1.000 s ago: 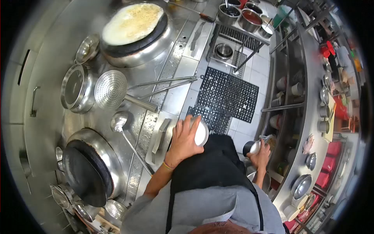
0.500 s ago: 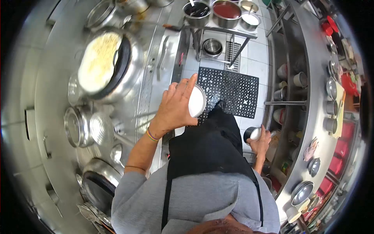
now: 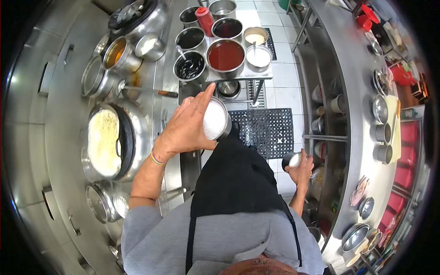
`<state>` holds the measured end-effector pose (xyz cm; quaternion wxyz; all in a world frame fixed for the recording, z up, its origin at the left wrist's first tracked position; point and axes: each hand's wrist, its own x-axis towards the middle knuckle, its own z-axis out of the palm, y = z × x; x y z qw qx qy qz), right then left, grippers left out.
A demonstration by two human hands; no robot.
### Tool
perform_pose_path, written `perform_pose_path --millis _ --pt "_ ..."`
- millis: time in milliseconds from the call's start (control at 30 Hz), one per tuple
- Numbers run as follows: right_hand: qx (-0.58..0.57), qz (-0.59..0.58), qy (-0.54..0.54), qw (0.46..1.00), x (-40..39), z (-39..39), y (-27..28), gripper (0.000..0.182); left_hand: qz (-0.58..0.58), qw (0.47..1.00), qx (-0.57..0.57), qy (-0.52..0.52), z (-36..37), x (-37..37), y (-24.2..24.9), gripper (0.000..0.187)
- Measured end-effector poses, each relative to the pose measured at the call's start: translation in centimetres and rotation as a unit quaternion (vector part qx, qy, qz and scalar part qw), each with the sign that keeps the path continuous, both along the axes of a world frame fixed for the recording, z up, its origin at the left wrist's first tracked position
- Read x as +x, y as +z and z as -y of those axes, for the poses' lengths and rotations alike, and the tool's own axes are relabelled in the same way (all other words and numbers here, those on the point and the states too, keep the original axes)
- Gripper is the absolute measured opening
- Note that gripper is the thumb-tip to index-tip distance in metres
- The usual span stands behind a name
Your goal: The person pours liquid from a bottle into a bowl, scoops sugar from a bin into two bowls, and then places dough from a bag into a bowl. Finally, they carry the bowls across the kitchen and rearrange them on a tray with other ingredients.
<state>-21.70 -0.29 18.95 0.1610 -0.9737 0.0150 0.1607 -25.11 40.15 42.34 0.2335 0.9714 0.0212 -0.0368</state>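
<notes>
My left hand is closed around the rim of a round metal canister filled with a white, grainy substance. It is held in front of the black apron, over the gap between the stove and the floor mat. Low on the right, my right hand grips a smaller dark-sided container with white content at its top. What exactly the white stuff is in either vessel cannot be told.
Ahead, a metal cart carries several pots of dark and red sauce and a red squeeze bottle. A wok with pale, foamy content sits on the left range. To the right runs a shelved counter; a perforated black mat lies on the floor.
I have moved forward, so the cart and its sauce pots appear nearer. Both hands still hold their containers.
</notes>
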Motion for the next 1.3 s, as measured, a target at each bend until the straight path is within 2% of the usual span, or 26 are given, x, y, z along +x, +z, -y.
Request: perform_pose_path --millis 200,367,500,567,733,900,1067,1300 --pt "-0.043 -0.027 -0.078 0.996 3.2 -2.8 -0.6 0.102 0.089 0.992 0.025 -0.085 -6.6 9.5 0.4 0.122" --pt "-0.087 -0.071 -0.141 0.984 7.8 -6.2 -0.1 0.107 0.170 0.977 0.005 -0.126 -13.3 20.5 1.0 0.114" --pt "-0.046 0.002 -0.148 0.988 10.9 -8.1 0.0 0.105 0.199 0.966 0.035 -0.160 -16.6 31.7 0.7 0.107" --pt "-0.024 0.022 -0.163 0.986 11.9 -9.6 0.8 0.105 0.246 0.955 0.011 -0.167 -17.8 38.4 -1.7 0.105" --pt "-0.006 0.091 -0.181 0.979 12.6 -11.2 -0.6 0.105 0.135 0.986 0.063 -0.079 -16.5 52.0 -4.7 0.104" --pt "0.000 0.047 -0.233 0.971 11.0 -11.2 -1.8 0.105 0.027 0.996 0.077 -0.043 -15.6 61.1 -10.4 0.103" --pt "-0.038 -0.024 -0.301 0.953 10.4 -10.4 -2.0 0.108 -0.038 0.994 0.103 0.005 -16.3 64.7 -16.9 0.105" --pt "-0.073 -0.054 -0.290 0.953 15.4 -8.8 -1.1 0.107 -0.084 0.988 0.126 0.024 -16.5 65.8 -20.2 0.103"
